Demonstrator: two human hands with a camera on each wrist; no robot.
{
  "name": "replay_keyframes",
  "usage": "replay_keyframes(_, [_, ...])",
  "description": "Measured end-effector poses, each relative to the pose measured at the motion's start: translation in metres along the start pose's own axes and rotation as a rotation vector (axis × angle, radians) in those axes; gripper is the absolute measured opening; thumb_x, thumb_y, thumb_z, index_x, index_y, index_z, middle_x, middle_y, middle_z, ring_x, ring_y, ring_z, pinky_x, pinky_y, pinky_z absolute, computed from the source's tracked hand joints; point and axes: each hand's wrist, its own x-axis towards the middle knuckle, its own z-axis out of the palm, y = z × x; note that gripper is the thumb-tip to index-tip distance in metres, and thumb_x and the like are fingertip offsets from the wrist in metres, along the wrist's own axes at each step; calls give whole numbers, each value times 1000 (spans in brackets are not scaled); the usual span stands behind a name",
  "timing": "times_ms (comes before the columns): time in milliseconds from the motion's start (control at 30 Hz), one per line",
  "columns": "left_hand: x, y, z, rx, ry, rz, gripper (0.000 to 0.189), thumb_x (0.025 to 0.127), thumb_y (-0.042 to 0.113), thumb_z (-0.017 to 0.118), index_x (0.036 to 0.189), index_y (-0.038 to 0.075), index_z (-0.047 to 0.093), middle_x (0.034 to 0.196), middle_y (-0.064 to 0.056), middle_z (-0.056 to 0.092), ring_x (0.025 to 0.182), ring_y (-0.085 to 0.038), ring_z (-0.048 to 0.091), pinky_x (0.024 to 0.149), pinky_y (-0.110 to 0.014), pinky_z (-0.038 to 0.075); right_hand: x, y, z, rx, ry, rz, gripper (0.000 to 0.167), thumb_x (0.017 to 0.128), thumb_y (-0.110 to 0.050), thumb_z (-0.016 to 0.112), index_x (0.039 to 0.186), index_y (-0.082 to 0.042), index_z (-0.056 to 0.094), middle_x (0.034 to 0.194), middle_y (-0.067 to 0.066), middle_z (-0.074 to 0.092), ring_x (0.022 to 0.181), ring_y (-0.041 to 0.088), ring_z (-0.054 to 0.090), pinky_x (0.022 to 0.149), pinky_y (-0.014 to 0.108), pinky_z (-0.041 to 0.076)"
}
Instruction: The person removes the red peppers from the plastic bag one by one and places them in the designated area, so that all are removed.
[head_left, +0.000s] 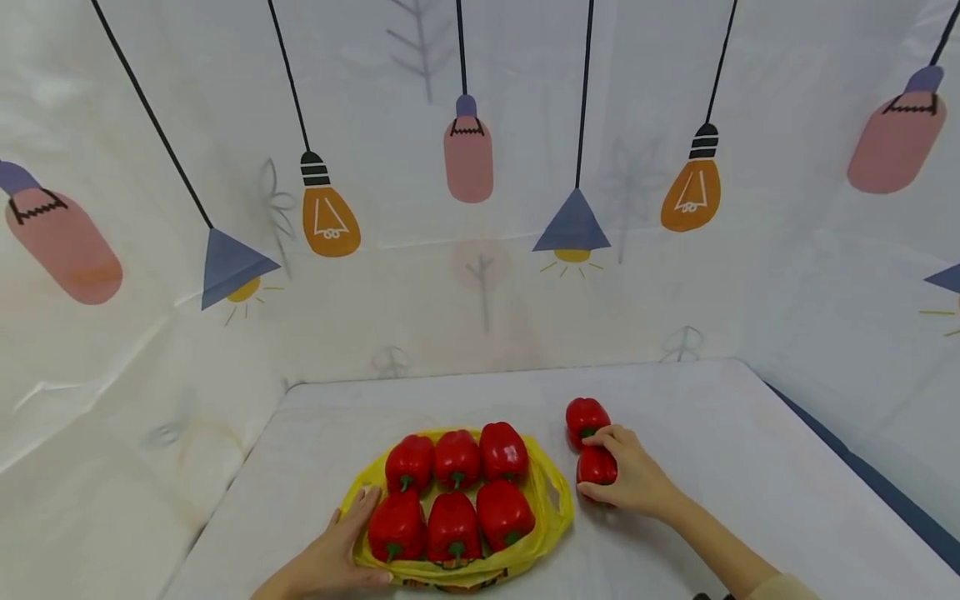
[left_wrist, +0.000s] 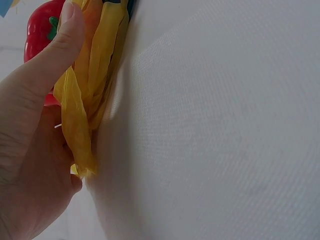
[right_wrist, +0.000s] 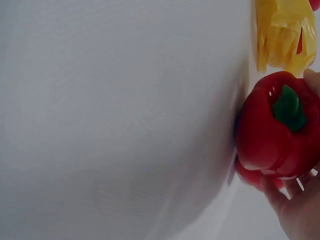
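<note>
A yellow plastic bag (head_left: 558, 508) lies spread on the table, its rim folded around several red bell peppers (head_left: 453, 527) set in two rows. Against the bag's left side rests my left hand (head_left: 337, 546), fingers lying along the edge and thumb at the front. In the left wrist view, yellow plastic (left_wrist: 77, 120) shows between thumb and fingers. To the right of the bag, my right hand (head_left: 637, 475) grips a red bell pepper (right_wrist: 272, 135) between thumb and fingers, its green stem showing. Just behind it stands another red bell pepper (head_left: 587, 419).
The white table (head_left: 697, 417) runs back to a pale wall sheet (head_left: 390, 308) printed with hanging lamps. A dark blue strip (head_left: 862, 467) shows along the table's right side.
</note>
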Motion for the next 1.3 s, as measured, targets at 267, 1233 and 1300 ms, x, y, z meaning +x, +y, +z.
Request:
replay_keyframes(267, [3,3,-3,7,19,30,110,74,40,81,150,-8,17,152,-35,12,140,-51,3,99,-76,-4,2,1,-5,-46,31,-18,66,69,-44,84,123,-14,60,123,6,52,113,27,45,81,51,54])
replay_keyframes(1233, [-1,4,-3,14,5,23,110,75,40,82,149,-10,16,152,-35,12,139,-52,3,98,-77,-3,4,-57,-49,181,219,-290,76,68,-21,88,133,-9,50,129,4,55,115,23,52,89,56,49])
replay_keyframes(1300, [-1,4,-3,15,5,18,110,75,40,82,149,-10,17,152,-35,12,139,-52,2,99,-76,-4,6,-63,-50,181,228,-331,76,67,-17,89,132,-9,51,129,3,56,115,23,53,91,51,50])
